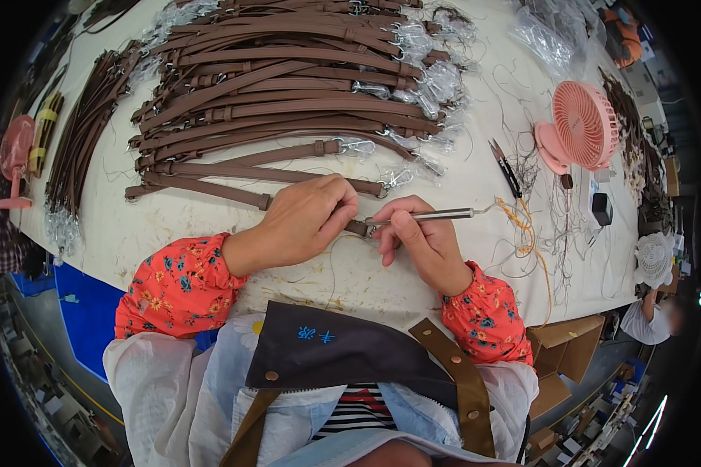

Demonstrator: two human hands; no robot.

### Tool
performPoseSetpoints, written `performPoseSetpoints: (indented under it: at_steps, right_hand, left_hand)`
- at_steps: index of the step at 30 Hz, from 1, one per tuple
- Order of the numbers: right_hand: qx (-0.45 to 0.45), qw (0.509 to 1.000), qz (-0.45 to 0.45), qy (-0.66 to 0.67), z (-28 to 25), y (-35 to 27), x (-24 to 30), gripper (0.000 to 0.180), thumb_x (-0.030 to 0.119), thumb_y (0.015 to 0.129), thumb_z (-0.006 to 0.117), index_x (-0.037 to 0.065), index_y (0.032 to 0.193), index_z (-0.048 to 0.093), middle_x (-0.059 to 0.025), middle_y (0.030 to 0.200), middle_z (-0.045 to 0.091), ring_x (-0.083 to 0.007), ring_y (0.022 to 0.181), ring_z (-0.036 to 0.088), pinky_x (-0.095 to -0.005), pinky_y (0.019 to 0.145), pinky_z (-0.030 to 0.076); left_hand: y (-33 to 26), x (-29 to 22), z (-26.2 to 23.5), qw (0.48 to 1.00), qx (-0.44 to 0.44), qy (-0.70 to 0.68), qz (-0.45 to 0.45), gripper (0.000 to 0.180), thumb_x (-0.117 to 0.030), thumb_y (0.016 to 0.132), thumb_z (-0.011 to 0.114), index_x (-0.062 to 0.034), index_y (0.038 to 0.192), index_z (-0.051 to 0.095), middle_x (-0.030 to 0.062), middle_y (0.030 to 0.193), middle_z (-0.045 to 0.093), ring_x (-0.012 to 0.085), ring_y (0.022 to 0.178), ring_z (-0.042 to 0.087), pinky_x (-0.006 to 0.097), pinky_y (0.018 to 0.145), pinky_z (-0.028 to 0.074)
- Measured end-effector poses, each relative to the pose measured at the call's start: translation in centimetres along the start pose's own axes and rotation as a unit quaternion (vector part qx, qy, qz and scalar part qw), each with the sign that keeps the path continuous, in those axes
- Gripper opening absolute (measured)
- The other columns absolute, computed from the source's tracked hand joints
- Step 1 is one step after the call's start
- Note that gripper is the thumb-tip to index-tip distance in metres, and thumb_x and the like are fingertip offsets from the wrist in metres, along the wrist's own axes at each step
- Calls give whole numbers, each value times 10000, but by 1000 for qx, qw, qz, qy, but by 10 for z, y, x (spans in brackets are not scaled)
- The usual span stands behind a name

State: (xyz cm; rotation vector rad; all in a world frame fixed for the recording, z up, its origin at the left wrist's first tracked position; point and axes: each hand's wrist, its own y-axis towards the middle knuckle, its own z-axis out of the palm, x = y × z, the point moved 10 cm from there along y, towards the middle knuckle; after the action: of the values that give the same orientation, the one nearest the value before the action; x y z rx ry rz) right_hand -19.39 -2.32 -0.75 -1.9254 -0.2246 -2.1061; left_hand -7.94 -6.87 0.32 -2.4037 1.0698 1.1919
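A brown strap (210, 189) slants across the near edge of the strap pile and passes under my left hand (304, 218). The fingers of that hand are bent and closed on the strap near its end. The short strap end (357, 227), with a bit of metal on it, shows between my two hands. My right hand (424, 241) is closed around a slim metal-handled tool (444, 214), its shaft pointing left toward the strap end. The tool's tip is too small to make out. A loose thread hangs below the strap end.
Beyond my hands lies a large pile of brown straps (288, 86) with plastic-wrapped clasps. Another strap bundle (93, 124) is at left. To the right are thread snips (508, 170), orange cord (522, 226), a pink fan (580, 124) and a small black box (602, 208).
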Motion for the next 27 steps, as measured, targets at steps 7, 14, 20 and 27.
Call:
performPoseSetpoints:
  at_steps: [7, 14, 20, 27]
  right_hand:
    - [-19, 999, -44, 6, -6, -5, 9, 297, 256, 1041, 450, -17, 1096, 553, -67, 776, 596, -108, 655, 583, -252, 600, 509]
    - [-93, 985, -144, -12, -29, -9, 28, 289, 236, 1048, 420, -22, 1129, 523, -86, 795, 611, -125, 655, 594, -320, 792, 526]
    - [-123, 978, -163, -27, -33, -8, 34, 278, 226, 1052, 406, -15, 1147, 506, -85, 820, 614, -123, 671, 599, -357, 895, 507]
    - [-113, 981, -157, -15, -32, -8, 31, 286, 233, 1053, 403, -18, 1150, 501, -87, 830, 618, -122, 670, 601, -351, 911, 501]
  left_hand:
    - [1, 14, -16, 993, -97, -70, -13, 69, -85, 911, 595, -30, 937, 560, 117, 742, 579, 240, 587, 525, 335, 569, 433]
    - [-5, -5, 18, 981, 193, -1, -20, 90, -146, 871, 661, -62, 885, 630, 108, 796, 637, 285, 739, 628, 380, 616, 475]
    - [13, -29, -17, 981, -126, 77, 123, 196, -165, 805, 734, -64, 951, 651, 70, 920, 624, 268, 790, 621, 368, 680, 497]
    - [7, -24, 8, 988, -13, 53, 143, 179, -108, 804, 725, -107, 980, 694, 58, 927, 623, 263, 793, 619, 345, 685, 504]
